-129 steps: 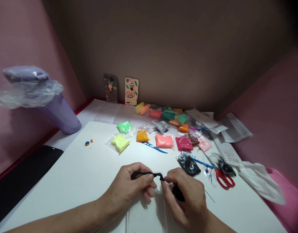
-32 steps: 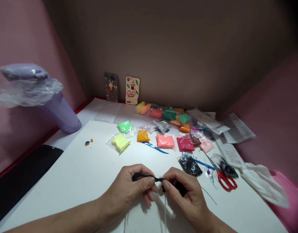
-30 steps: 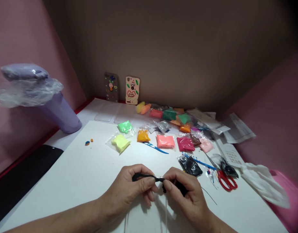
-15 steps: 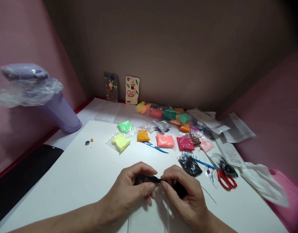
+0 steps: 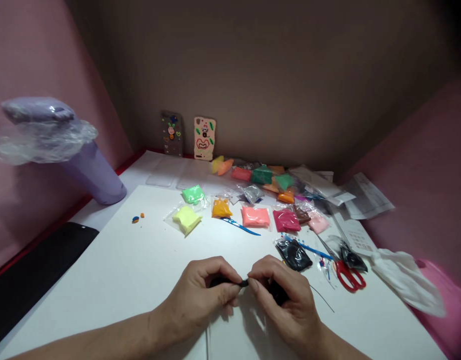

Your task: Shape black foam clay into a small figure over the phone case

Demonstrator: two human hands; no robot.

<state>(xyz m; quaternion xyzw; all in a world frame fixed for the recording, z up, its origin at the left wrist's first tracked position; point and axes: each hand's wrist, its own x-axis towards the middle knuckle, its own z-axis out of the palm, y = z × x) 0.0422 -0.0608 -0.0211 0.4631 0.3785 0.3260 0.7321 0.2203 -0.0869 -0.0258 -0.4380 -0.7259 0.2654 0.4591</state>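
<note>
The left hand (image 5: 202, 290) and right hand (image 5: 290, 297) pinch a black clay strip (image 5: 244, 283) between their fingers (image 5: 270, 266), near a black clay packet (image 5: 295, 255).

The left hand (image 5: 206, 290) and the right hand (image 5: 286, 290) are both seen bare. The left forearm (image 5: 121, 327) is also left bare along the whole length shown, narrowed toward the wrist (image 5: 157, 320) and widened toward the near left corner of the counter (image 5: 114, 270). A shorter stretch of the right forearm (image 5: 335, 345) is shown, equally bare, toward the near right corner. The left thumb (image 5: 221, 295) and the right thumb (image 5: 266, 299) are rounded at the tip and topped by short, plain nails. Finer skin detail is blurred.
</note>
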